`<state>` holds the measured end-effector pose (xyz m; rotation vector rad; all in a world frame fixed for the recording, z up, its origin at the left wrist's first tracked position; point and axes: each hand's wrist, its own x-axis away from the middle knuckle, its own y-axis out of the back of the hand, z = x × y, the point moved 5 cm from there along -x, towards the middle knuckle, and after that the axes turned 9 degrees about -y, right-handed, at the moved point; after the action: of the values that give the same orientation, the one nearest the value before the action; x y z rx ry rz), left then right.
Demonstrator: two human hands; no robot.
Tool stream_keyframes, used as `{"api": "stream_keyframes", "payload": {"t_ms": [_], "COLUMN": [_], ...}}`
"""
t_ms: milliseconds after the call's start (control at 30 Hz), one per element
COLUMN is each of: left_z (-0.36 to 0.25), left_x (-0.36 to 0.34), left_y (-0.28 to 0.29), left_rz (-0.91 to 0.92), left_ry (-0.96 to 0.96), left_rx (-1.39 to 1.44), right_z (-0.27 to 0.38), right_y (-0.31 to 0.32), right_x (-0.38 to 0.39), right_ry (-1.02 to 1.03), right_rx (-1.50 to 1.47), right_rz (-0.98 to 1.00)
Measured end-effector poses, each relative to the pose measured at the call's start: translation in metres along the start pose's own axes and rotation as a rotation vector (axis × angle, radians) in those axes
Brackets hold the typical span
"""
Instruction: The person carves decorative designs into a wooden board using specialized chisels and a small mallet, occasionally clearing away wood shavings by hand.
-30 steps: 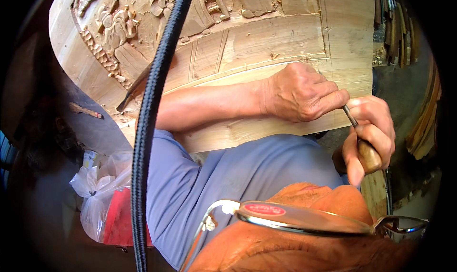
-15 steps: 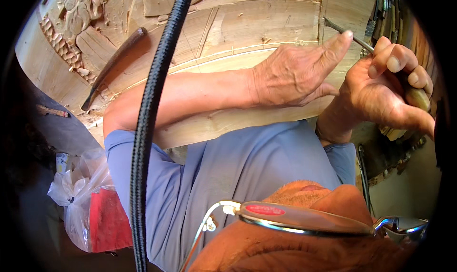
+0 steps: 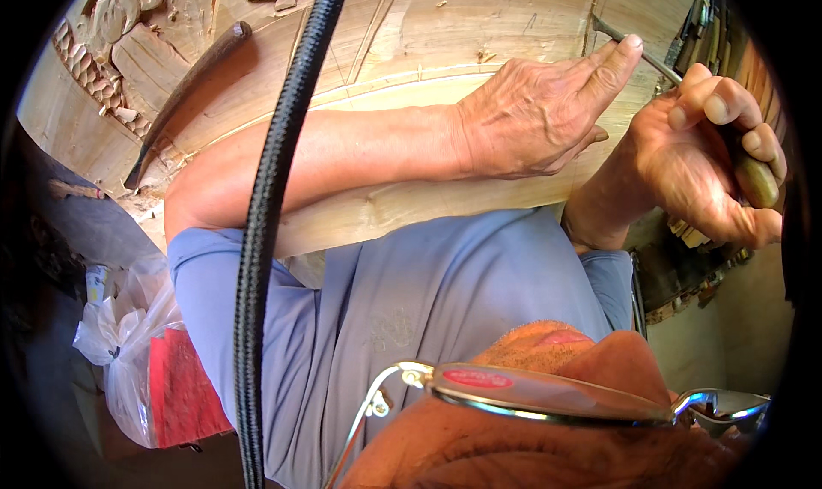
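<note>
My right hand (image 3: pixel 698 163) is closed around the wooden handle of a carving chisel (image 3: pixel 655 61), palm turned up. The chisel's thin steel shank points up and left, its tip close to a scored line on the pale carved wood panel (image 3: pixel 445 35). My left hand (image 3: pixel 535 116) stretches across the panel's near part with its fingers straight. Its index fingertip meets the chisel's shank, and the thumb lies apart below. On the panel's left side rests a second carving tool (image 3: pixel 188 86) with a curved dark wooden handle, untouched by either hand.
Carved relief (image 3: pixel 116 9) and wood chips cover the panel's upper left. Several tools (image 3: pixel 706 35) stand bunched at the upper right. A black braided cord (image 3: pixel 278 155) crosses the view. A clear plastic bag (image 3: pixel 133 335) and a red bag (image 3: pixel 184 390) are at lower left.
The view has shifted a little, so the panel and the loose tool appear farther up and left. Both hands keep nearly the same pose on the chisel.
</note>
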<state>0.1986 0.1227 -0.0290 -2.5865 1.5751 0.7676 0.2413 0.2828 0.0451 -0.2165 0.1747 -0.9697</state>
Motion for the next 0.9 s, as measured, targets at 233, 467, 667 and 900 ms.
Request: {"api": "stream_keyframes", "payload": {"t_ms": [233, 467, 667, 900], "left_z": [0.001, 0.001, 0.001, 0.001], "left_x": [0.000, 0.000, -0.002, -0.002], "left_y": [0.000, 0.003, 0.003, 0.000], "left_rz": [-0.007, -0.002, -0.038, 0.001], "left_ry": [0.030, 0.031, -0.014, 0.006], "left_rx": [0.028, 0.069, 0.078, 0.092], "right_z": [0.001, -0.009, -0.013, -0.010], "right_y": [-0.001, -0.006, -0.004, 0.005], "right_x": [-0.003, 0.000, 0.004, 0.004], "right_ry": [-0.078, -0.243, -0.271, -0.257], "right_rx": [0.136, -0.033, -0.161, -0.146], "right_rz": [0.089, 0.324, 0.402, 0.448]}}
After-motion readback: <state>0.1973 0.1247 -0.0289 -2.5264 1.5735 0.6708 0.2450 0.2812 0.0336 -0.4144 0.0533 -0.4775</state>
